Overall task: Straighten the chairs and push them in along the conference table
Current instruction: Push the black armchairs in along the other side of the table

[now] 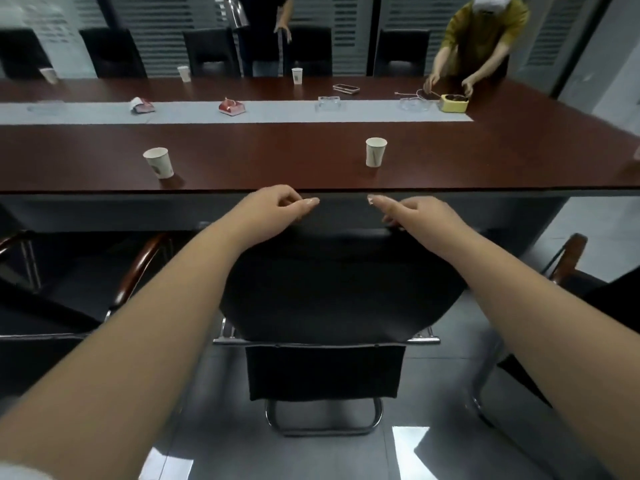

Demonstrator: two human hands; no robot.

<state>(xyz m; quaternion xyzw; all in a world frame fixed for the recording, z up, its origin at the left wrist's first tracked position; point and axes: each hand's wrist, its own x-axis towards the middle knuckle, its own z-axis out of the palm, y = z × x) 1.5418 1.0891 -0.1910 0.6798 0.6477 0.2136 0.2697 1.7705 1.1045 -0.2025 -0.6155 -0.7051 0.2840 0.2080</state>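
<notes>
A black chair [332, 289] stands straight in front of me, its back facing me and its seat under the dark red conference table [277, 157]. My left hand [277, 206] lies on the left part of the backrest's top edge, fingers curled over it. On the right part, my right hand [414, 211] holds the edge in the same way. Both forearms reach forward over the backrest. The chair's chrome sled base [325, 424] sits on the grey floor.
Another chair with wooden armrests [138, 271] is at my left, a third [568, 258] at my right. Paper cups [375, 152] [159, 162] stand near the table's near edge. Two people stand at the far side among more black chairs [211, 51].
</notes>
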